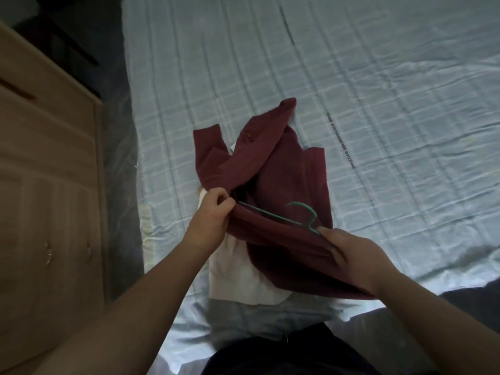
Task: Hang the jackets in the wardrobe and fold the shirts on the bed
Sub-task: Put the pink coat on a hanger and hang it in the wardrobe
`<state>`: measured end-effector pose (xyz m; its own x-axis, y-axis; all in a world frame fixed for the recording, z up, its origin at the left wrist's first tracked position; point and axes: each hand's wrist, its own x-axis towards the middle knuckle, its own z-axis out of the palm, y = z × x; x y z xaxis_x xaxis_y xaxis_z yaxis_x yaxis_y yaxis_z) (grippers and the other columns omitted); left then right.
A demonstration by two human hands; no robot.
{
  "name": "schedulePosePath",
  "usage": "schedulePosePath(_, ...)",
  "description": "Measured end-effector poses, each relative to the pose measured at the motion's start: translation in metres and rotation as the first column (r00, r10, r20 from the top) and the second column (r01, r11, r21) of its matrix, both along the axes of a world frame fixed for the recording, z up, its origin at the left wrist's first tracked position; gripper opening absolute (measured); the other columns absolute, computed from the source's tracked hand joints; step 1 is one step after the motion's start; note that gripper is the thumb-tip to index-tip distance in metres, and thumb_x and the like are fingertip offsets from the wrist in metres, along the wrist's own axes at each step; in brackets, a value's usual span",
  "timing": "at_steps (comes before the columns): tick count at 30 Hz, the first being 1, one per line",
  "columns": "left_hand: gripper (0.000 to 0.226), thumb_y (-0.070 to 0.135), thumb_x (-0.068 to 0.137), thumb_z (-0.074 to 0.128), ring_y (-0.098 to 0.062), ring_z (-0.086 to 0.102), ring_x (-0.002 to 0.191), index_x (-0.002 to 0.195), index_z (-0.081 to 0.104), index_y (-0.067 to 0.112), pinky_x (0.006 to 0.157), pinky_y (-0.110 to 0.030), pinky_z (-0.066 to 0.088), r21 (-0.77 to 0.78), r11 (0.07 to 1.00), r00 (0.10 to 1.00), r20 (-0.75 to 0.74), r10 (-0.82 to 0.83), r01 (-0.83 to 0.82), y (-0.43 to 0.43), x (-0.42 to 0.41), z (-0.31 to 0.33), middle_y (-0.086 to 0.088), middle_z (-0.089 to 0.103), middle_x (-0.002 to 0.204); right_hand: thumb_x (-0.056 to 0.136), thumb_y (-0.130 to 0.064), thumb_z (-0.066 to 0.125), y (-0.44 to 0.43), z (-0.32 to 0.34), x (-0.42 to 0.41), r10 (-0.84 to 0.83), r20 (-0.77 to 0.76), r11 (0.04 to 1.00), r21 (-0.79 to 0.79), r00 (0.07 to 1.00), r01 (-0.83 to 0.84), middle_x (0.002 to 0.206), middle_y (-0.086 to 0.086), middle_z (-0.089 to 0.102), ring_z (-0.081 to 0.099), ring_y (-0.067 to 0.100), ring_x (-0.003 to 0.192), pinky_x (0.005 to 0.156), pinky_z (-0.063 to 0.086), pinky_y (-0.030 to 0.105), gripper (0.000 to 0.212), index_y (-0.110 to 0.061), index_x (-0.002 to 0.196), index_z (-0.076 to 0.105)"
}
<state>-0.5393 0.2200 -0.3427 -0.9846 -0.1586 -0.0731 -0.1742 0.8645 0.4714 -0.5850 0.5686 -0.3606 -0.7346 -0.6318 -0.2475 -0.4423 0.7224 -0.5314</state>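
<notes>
Now: maroon fabric jacket (273,169) w/ thin green wire hanger (281,218), over bed (378,104).
L hand (213,215) fingers pinch jacket edge; R hand (351,255) fingers clamp jacket + hanger.

Left grip (213,212) pinches the maroon jacket (273,163) at its edge, right where one tip of the green hanger (273,216) runs into the cloth. Right grip (349,253) clasps the fabric at the hanger's neck, the hook poking up free. The jacket's far part is heaped on the bed (378,104) by its near edge, over a white garment (238,274). A wooden wardrobe (48,158) stands beside the bed's left edge.
</notes>
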Motion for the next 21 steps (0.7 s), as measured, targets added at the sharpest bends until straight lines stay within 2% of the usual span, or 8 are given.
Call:
schedulePosePath(3, 0.024, 0.014, 0.093, 0.048, -0.015, 0.051, 0.104, 0.107, 0.066, 0.007, 0.092, -0.014, 0.037, 0.024, 0.974, 0.967, -0.130, -0.220, 0.225, 0.001, -0.003, 0.009, -0.002, 0.052, 0.118, 0.089, -0.038, 0.044, -0.006, 0.006, -0.002, 0.117, -0.135, 0.993, -0.001, 0.984, -0.118, 0.107, -0.009, 0.063, 0.067, 0.018, 0.079, 0.057, 0.053, 0.028, 0.045, -0.036, 0.134, 0.046)
schedulePosePath(5, 0.027, 0.009, 0.090, 0.052, -0.022, 0.053, 0.119, 0.113, 0.067, 0.010, 0.104, -0.023, 0.041, 0.041, 0.948, 0.942, -0.130, -0.309, 0.316, 0.002, -0.004, 0.007, -0.006, 0.049, 0.136, 0.088, -0.038, 0.047, -0.007, 0.009, 0.001, 0.164, -0.205, 0.986, -0.005, 0.965, -0.169, 0.106, -0.007, 0.063, 0.064, 0.014, 0.082, 0.055, 0.051, 0.026, 0.042, -0.031, 0.129, 0.052)
schedulePosePath(7, 0.039, -0.001, 0.087, 0.055, -0.023, 0.050, 0.130, 0.120, 0.062, 0.019, 0.105, -0.033, 0.046, 0.103, 0.929, 0.934, -0.066, -0.351, 0.356, 0.009, -0.003, 0.013, 0.002, 0.034, 0.156, 0.089, -0.034, 0.046, -0.006, 0.011, 0.006, 0.152, -0.238, 0.985, -0.042, 0.959, -0.166, 0.107, -0.005, 0.064, 0.062, 0.014, 0.085, 0.056, 0.052, 0.026, 0.039, -0.029, 0.127, 0.052)
schedulePosePath(9, 0.066, -0.004, 0.084, 0.051, -0.015, 0.043, 0.137, 0.138, 0.047, 0.034, 0.107, -0.030, 0.044, 0.242, 0.906, 0.926, 0.063, -0.373, 0.348, 0.021, 0.002, 0.024, 0.020, 0.013, 0.163, 0.090, -0.030, 0.044, -0.005, 0.011, 0.012, 0.106, -0.251, 0.986, -0.095, 0.962, -0.134, 0.108, -0.004, 0.063, 0.060, 0.014, 0.086, 0.058, 0.050, 0.025, 0.036, -0.026, 0.125, 0.053)
schedulePosePath(12, 0.079, 0.006, 0.090, 0.046, -0.007, 0.037, 0.141, 0.152, 0.018, 0.046, 0.114, -0.023, 0.032, 0.339, 0.895, 0.907, 0.198, -0.371, 0.291, 0.032, 0.005, 0.031, 0.022, 0.016, 0.162, 0.093, -0.027, 0.042, -0.001, 0.011, 0.018, 0.032, -0.221, 0.988, -0.137, 0.975, -0.063, 0.109, -0.011, 0.056, 0.059, 0.014, 0.086, 0.059, 0.049, 0.027, 0.036, -0.024, 0.126, 0.055)
schedulePosePath(16, 0.049, 0.045, 0.092, 0.057, -0.009, 0.055, 0.116, 0.139, 0.044, 0.032, 0.100, -0.036, 0.046, 0.127, 0.868, 0.857, 0.142, -0.496, 0.481, 0.034, 0.004, 0.033, 0.011, 0.056, 0.134, 0.094, -0.028, 0.042, -0.003, 0.017, 0.025, -0.005, -0.246, 0.991, -0.129, 0.969, -0.028, 0.109, -0.013, 0.052, 0.057, 0.016, 0.086, 0.058, 0.049, 0.029, 0.035, -0.024, 0.128, 0.053)
schedulePosePath(19, 0.064, 0.071, 0.078, 0.059, -0.008, 0.056, 0.103, 0.129, 0.047, 0.035, 0.090, -0.032, 0.048, 0.039, 0.851, 0.839, 0.151, -0.523, 0.524, 0.034, 0.004, 0.034, 0.014, 0.057, 0.118, 0.094, -0.027, 0.044, -0.012, 0.028, 0.028, -0.017, -0.283, 0.994, -0.107, 0.959, -0.014, 0.109, -0.009, 0.057, 0.058, 0.017, 0.089, 0.059, 0.050, 0.031, 0.036, -0.023, 0.128, 0.056)
schedulePosePath(21, 0.066, 0.073, 0.076, 0.058, -0.010, 0.057, 0.098, 0.128, 0.047, 0.035, 0.082, -0.032, 0.049, -0.008, 0.858, 0.850, 0.139, -0.507, 0.513, 0.033, 0.005, 0.039, 0.011, 0.057, 0.110, 0.094, -0.028, 0.044, -0.017, 0.040, 0.029, -0.010, -0.312, 0.995, -0.096, 0.950, -0.021, 0.108, -0.006, 0.061, 0.060, 0.019, 0.089, 0.059, 0.051, 0.033, 0.036, -0.024, 0.128, 0.055)
